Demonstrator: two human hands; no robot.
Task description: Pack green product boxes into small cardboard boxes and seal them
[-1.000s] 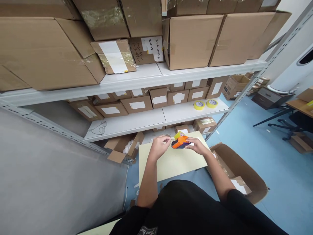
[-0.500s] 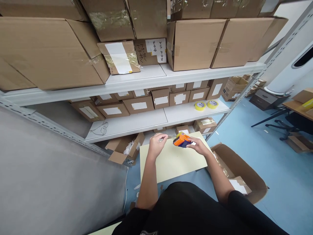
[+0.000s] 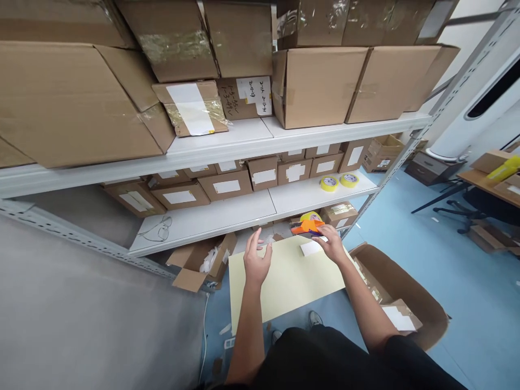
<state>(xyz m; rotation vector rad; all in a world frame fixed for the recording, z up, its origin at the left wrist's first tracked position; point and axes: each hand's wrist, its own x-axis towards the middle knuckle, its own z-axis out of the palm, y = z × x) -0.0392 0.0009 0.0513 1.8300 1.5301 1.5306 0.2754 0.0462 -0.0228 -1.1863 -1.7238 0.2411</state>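
My right hand [image 3: 331, 245] grips an orange and dark blue tape dispenser [image 3: 307, 226] with a yellow roll of tape [image 3: 312, 216] in it. Its fingers wrap the dispenser's right end, above the pale yellow board [image 3: 300, 279]. To the left, my left hand [image 3: 257, 262] is raised over the board's far left part, fingers apart and nothing visible in them. A small white piece, paper or a card [image 3: 311, 248], shows on the board just below the dispenser.
Two yellow tape rolls [image 3: 329, 183] and a pair of glasses [image 3: 159, 230] lie on the middle shelf [image 3: 227, 221]. Labelled cartons [image 3: 226, 185] line its back. An open carton [image 3: 190, 265] stands low left; a large open box [image 3: 426, 295] with smaller boxes sits right.
My left hand has opened from a pinch near the tape. The right hand has moved the dispenser slightly up and right, and the white piece now shows below it. The view has shifted slightly.
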